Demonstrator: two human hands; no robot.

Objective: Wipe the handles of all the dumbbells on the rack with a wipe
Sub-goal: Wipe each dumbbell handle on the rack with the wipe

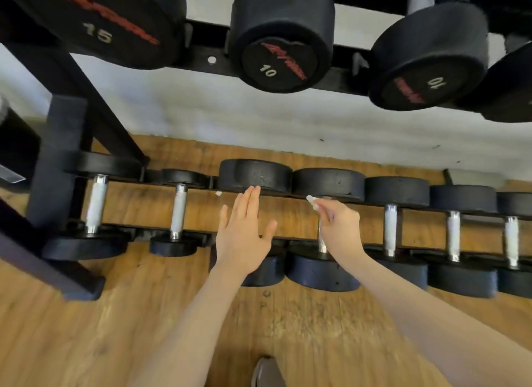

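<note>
Third dumbbell's handle hidden behind flat, straight-fingered left hand (243, 237); fourth dumbbell handle (321, 242) mostly covered by right hand (339, 224), pinching small white wipe (312, 200) at far end; lower-rack handles (178, 211) running near-to-far, heads front and back

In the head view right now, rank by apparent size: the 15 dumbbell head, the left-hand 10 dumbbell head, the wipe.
1. The 15 dumbbell head, cropped by the frame edge yet looks largest.
2. The 10 dumbbell head, at similar nearness on the upper tier.
3. The wipe, a small scrap pinched by the right hand.
</note>
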